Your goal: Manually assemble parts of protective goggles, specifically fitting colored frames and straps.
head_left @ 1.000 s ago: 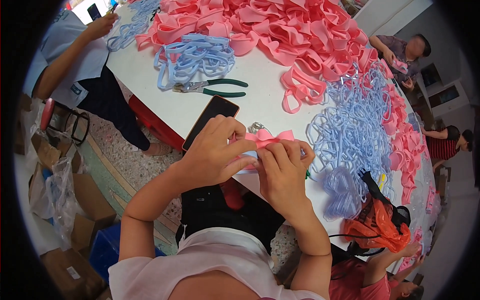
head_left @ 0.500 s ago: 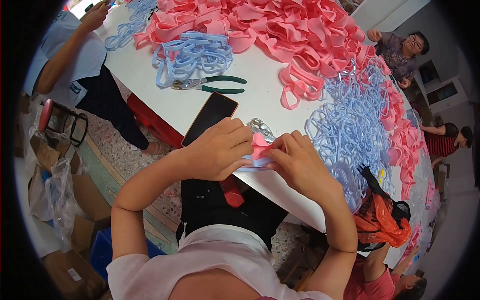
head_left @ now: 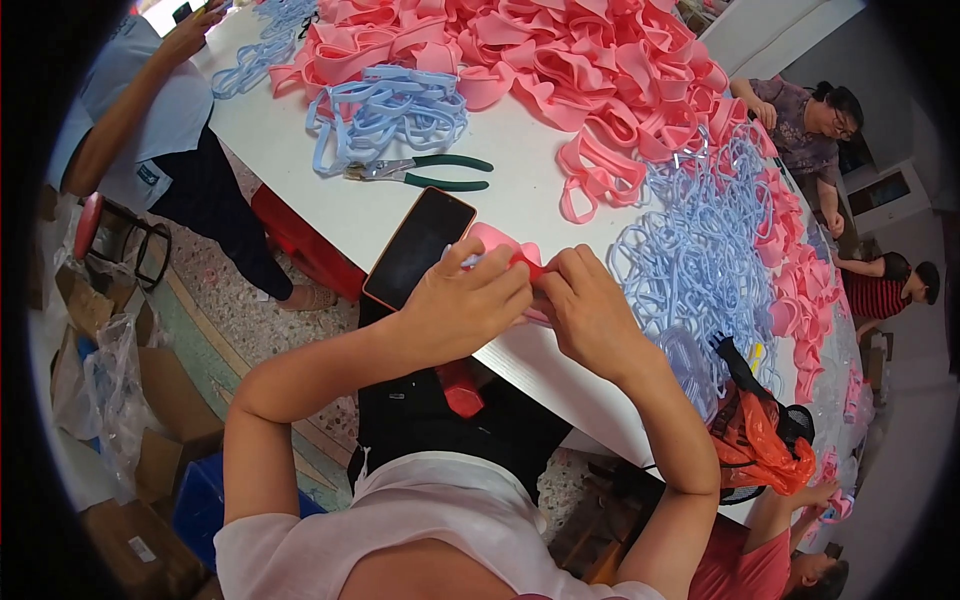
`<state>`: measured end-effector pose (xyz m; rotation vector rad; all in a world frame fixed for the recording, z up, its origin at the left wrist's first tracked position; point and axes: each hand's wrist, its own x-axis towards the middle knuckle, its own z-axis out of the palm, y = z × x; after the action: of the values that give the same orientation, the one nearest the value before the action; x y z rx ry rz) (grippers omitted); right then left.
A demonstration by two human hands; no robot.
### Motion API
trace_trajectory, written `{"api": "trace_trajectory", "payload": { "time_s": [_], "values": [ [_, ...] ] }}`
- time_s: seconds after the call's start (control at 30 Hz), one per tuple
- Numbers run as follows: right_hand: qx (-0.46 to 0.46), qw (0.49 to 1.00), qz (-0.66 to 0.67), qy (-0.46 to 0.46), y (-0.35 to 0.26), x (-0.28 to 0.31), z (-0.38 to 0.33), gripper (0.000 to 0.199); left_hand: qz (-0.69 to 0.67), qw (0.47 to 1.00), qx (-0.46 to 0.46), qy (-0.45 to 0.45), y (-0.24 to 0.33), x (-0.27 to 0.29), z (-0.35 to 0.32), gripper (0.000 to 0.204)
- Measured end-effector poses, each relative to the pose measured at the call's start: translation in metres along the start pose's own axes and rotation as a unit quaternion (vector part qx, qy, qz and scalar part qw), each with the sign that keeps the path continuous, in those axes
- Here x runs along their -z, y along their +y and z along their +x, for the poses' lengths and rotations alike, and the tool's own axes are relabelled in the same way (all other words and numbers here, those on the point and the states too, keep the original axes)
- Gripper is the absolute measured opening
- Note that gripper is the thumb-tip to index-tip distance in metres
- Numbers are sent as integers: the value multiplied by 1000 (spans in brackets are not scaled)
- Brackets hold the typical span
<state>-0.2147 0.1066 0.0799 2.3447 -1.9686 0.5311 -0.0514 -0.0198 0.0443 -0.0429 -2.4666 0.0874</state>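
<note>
Close to the near table edge, my left hand (head_left: 462, 305) and my right hand (head_left: 592, 312) meet over a soft pink band (head_left: 497, 238). The fingers of both pinch it. Part of the band rises behind the knuckles; a darker red fold of it shows between the hands. The fingertips cover most of the rest. Just beyond my left hand lies a dark-screened phone (head_left: 425, 240) with an orange rim. Slip-joint pliers (head_left: 420, 170) with green handles rest farther off, beside a bundle of pale blue loops (head_left: 390, 115).
A large heap of pink bands (head_left: 560, 60) covers the table's (head_left: 535, 360) far side. Tangled blue cords (head_left: 690, 250) spread to the right, near an orange plastic bag (head_left: 765, 445). Co-workers stand or sit around. Cardboard boxes (head_left: 180, 400) and a red stool (head_left: 88, 222) are at left.
The pink band has been turned in my hands; the blue strip seen under it is now hidden. My left hand has shifted slightly right, and the metal tool behind is covered.
</note>
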Motion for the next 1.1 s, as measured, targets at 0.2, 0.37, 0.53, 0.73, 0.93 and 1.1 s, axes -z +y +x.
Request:
{"api": "trace_trajectory", "payload": {
  "time_s": [0.2,0.37,0.53,0.73,0.93,1.1],
  "values": [
    [-14,1000,-21,11,-2,-4,2,22,-33,997,70,-14,-1,-8,0,33],
    [-86,990,77,75,-5,8,-2,30,-132,985,109,3,-18,-11,-10,23],
    [-173,967,186,25,3,13,-22,30,-199,966,164,23,-37,8,-20,22],
    [-136,958,247,48,-12,13,3,22,-197,967,155,34,-33,20,-20,22],
    [-163,948,269,47,-9,4,10,25,-190,967,167,38,-38,20,-24,22],
    [-193,980,-24,-36,21,-10,-27,41,-205,948,238,44,-55,24,-45,20]
  ]
}}
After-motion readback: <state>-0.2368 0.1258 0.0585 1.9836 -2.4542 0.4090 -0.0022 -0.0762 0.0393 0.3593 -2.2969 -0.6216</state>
